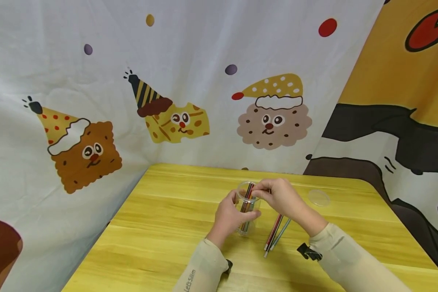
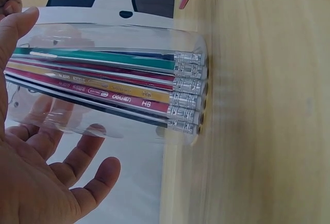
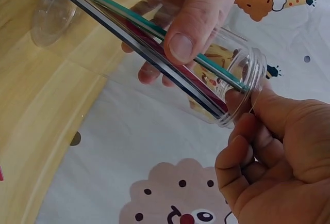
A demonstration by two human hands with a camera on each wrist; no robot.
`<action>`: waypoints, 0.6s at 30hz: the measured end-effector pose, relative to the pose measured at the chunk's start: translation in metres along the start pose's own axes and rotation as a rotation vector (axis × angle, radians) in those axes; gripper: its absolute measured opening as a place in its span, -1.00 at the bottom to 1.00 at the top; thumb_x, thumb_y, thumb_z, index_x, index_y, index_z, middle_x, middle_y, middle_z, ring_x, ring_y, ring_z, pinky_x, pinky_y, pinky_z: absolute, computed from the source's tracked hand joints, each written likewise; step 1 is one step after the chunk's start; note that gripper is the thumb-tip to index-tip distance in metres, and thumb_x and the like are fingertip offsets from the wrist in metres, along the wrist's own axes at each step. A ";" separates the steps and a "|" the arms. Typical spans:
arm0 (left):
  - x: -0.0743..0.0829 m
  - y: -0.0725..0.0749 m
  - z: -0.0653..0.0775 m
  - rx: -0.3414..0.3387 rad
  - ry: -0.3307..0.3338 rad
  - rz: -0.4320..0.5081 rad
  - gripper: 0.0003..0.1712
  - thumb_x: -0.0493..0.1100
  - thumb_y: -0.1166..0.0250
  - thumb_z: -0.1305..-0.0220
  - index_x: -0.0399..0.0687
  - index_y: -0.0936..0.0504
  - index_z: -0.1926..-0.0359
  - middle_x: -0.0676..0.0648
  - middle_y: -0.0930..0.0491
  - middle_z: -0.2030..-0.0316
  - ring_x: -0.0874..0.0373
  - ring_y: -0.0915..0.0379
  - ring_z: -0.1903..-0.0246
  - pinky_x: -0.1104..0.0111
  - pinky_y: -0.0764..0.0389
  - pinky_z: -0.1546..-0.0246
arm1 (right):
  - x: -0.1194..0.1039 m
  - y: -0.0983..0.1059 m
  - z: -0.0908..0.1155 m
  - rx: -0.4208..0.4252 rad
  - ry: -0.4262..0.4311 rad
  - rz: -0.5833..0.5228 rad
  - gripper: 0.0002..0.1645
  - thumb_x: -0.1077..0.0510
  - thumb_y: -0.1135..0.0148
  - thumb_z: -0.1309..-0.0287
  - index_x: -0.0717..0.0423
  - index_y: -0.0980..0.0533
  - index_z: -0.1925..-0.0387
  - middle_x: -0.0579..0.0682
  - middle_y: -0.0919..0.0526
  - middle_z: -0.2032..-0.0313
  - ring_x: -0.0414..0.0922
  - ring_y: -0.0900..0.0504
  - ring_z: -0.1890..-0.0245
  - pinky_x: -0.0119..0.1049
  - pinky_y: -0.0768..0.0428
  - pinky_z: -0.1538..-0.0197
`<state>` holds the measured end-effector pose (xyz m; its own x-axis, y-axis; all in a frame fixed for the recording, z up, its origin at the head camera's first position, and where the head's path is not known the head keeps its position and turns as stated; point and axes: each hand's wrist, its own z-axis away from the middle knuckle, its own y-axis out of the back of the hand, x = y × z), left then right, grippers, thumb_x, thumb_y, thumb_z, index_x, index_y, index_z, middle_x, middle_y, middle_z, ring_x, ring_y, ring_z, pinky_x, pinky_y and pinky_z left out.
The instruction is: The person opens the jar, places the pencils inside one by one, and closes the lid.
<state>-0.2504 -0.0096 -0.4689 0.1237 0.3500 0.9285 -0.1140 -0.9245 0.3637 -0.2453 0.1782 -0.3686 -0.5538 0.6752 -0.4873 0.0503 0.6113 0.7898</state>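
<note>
left grip (image 1: pixel 233 215) curled round clear jar (image 2: pixel 129 35) of pencils (image 2: pixel 134 87); right grip (image 1: pixel 279 196) bent at rim (image 3: pixel 260 61), hold cannot be told.

It's a little nook, home or school, I can't tell — white cloth (image 1: pixel 190 48) with a smiling cheese (image 1: pixel 177 123) in a party hat (image 1: pixel 146 93) hangs at twelve o'clock, and a yellow table (image 1: pixel 182 211) with wood lines sits at six
</note>
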 end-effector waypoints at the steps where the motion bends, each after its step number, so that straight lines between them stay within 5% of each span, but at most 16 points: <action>1: 0.000 0.000 0.000 0.000 0.001 0.001 -0.18 0.25 -0.69 -0.06 0.29 -0.57 -0.31 0.03 -0.63 -0.21 -0.13 -0.54 -0.26 0.01 -0.70 -0.07 | 0.000 0.001 0.000 -0.007 -0.007 -0.006 -0.92 0.17 -0.44 -0.37 0.02 -0.81 0.25 -0.10 -0.84 0.33 -0.39 -0.51 0.52 -0.40 -0.55 0.39; 18: -0.001 -0.001 0.000 0.002 0.007 0.005 -0.17 0.29 -0.69 -0.03 0.32 -0.57 -0.30 0.08 -0.64 -0.25 -0.06 -0.54 -0.25 -0.02 -0.69 -0.09 | -0.003 0.002 -0.001 -0.067 -0.057 -0.045 -0.89 0.12 -0.44 -0.38 -0.04 -0.79 0.32 -0.08 -0.82 0.37 -0.32 -0.48 0.54 -0.39 -0.50 0.42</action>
<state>-0.2500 -0.0092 -0.4701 0.1166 0.3468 0.9307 -0.1122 -0.9265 0.3593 -0.2447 0.1770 -0.3646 -0.5060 0.6710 -0.5420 -0.0307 0.6139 0.7888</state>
